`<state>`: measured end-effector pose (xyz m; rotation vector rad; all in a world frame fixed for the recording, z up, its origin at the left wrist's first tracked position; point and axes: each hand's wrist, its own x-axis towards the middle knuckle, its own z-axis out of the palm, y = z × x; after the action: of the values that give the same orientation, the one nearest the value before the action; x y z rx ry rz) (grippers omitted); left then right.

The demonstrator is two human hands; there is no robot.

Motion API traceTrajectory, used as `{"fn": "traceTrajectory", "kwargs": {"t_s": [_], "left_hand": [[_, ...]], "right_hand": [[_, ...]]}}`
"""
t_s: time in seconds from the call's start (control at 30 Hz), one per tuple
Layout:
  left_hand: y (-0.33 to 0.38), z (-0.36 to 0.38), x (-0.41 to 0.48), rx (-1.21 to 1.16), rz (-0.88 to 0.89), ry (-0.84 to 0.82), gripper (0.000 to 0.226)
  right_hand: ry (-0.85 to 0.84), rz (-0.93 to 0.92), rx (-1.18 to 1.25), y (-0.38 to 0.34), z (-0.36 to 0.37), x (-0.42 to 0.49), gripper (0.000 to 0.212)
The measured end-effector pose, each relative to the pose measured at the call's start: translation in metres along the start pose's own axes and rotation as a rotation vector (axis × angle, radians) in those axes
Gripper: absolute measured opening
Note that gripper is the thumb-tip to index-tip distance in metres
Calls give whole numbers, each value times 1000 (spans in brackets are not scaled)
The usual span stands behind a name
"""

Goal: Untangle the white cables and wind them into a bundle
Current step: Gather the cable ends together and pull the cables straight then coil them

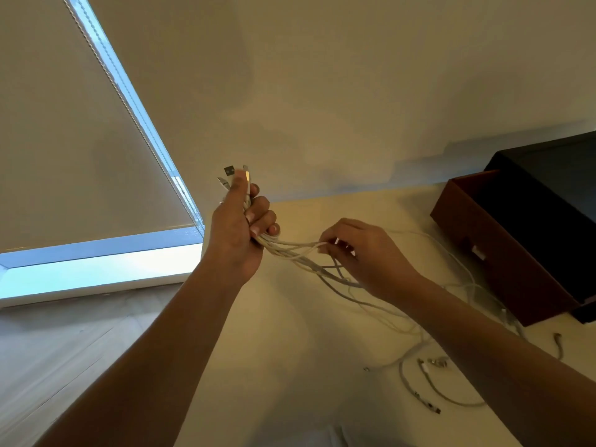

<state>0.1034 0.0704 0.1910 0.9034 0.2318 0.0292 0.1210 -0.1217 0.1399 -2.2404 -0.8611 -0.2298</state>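
A pale tabletop [283,350] runs beneath both hands to a plain cream wall [322,75]. Out to the left of the left fingers [264,217] hang a roller blind [48,124] and a bright window frame [96,269], with wooden floor [64,350] lower down. Well to the right of the right fingers [332,240] stands an open brown box [503,253]. A dark object [554,175] behind it is cut off by the picture's edge. The left hand [240,227] is raised, its fingers curled tight round the gathered white cables [290,250]. The thumb lies along the plugs [230,171], which stick up just above the fist. Inside the fist the strands cannot be told apart. From under those fingers the cables run rightward and downward to the right hand [364,256], whose fingertips pinch one strand. That hand's back hides the rest of its grip. Beyond it the cables sag onto the tabletop and pass under the right forearm, and their loose ends [429,404] lie scattered below and to the right of the right fingers.
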Motion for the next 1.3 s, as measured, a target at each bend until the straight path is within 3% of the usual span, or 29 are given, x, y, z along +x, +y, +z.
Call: {"fn": "traceTrajectory", "kwargs": {"t_s": [0.13,0.37,0.47,0.73,0.87,0.97,1.1,1.17,1.23,1.3], "left_hand": [[3,4,0,23,44,43,38],[-1,5,1,22,50,117,37],[-1,6,1,15,55,136,37],[11,4,2,32,90,159,37],[19,5,3,28,110,165,38],[28,2,5,8,127,173,38],[31,3,5,-19,122,159,39],[27,8,3,-24,110,154,38],[23,13,1,-24,103,148,38],[23,16,-1,-18,101,142,38]], "right_hand": [[114,-117,-102,-2,-6,0,11],[222,-132,-32,-3,-9,-2,18],[135,-90,-104,-2,-10,0,24],[-370,51,-205,10,-15,-5,23],[-449,33,-233,21,-21,-7,39],[-486,135,-225,36,-24,-15,52],[-480,340,44,38,-16,-21,36],[-448,367,182,29,-8,-16,40],[-446,337,168,25,1,-8,53],[-496,255,87,25,10,-3,41]]}}
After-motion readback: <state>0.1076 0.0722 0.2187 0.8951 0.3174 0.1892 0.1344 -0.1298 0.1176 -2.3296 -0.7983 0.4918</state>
